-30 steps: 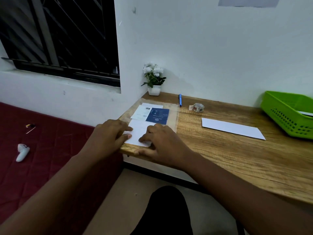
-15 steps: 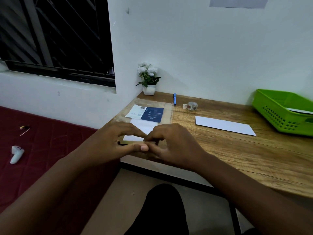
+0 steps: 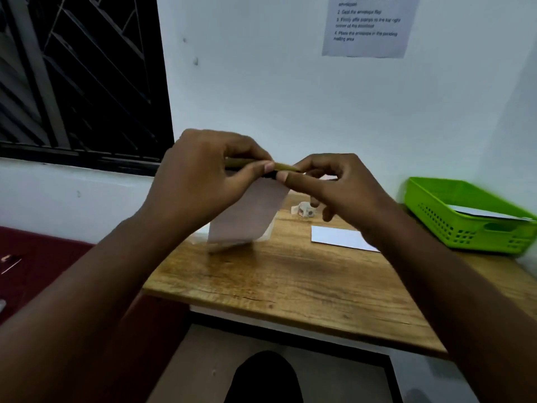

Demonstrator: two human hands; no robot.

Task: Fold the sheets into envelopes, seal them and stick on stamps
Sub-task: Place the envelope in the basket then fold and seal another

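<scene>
Both hands have risen off the desk (image 3: pixel 284 286) since 0.5 s ago, lifting the sheet (image 3: pixel 247 216), which hangs above the desk's far-left part. L hand (image 3: pixel 203 181) & R hand (image 3: pixel 331 184) are raised w/ forearms angled inward, fingertips pinching the sheet's top edge. Envelope (image 3: pixel 340 237) lies flat at right, near the basket (image 3: pixel 465 228); desk's near half is bare wood.

Held up above the table, hanging down from its top edge: a pale sheet (image 3: pixel 247 213), blurry. Flat on the wood to the right, well apart: a white envelope (image 3: pixel 337 237), partly hidden. Behind them, near the wall: a small roll of stamps (image 3: pixel 303 210).
</scene>
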